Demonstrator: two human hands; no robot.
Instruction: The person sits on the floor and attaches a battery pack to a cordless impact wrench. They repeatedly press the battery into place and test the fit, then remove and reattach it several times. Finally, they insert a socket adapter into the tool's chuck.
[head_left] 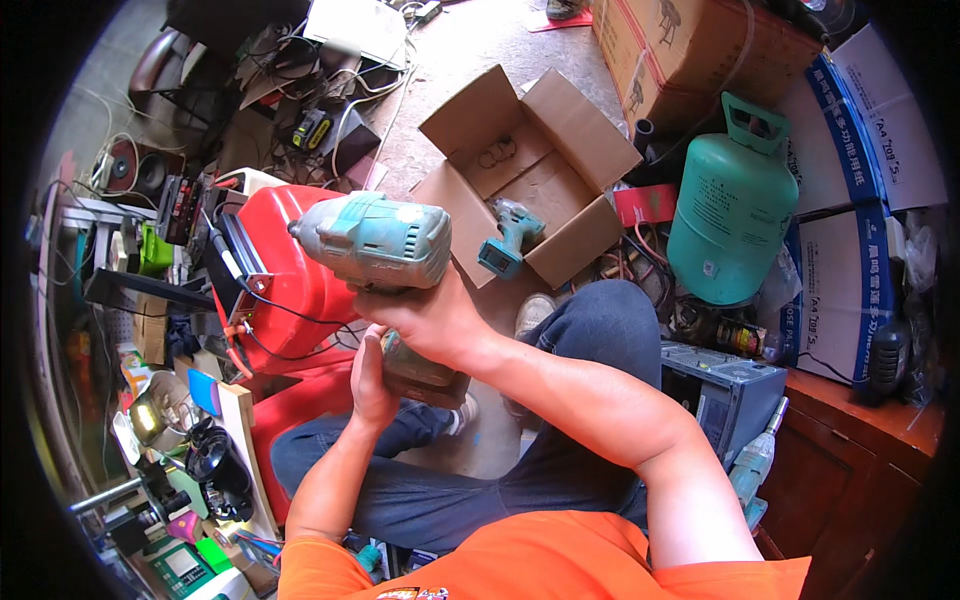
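A worn teal cordless impact wrench [375, 240] is held up in front of me, its nose pointing left. My right hand [430, 318] wraps around its grip just under the motor housing. Lower down, my left hand [374, 385] is closed against the side of the tool's foot, where the dark battery pack [425, 375] sits; its fingers are mostly hidden behind. Beyond the tool stands an open cardboard box [575, 215]. A second teal power tool [515, 238] lies in the box's near corner.
A red case-like block [290, 290] with a dark device and cables stands left. At right are a green gas cylinder [735, 210], a computer case [725, 390] and paper cartons [840, 290]. Cluttered parts and a yellow-black battery [312, 128] lie to the far left.
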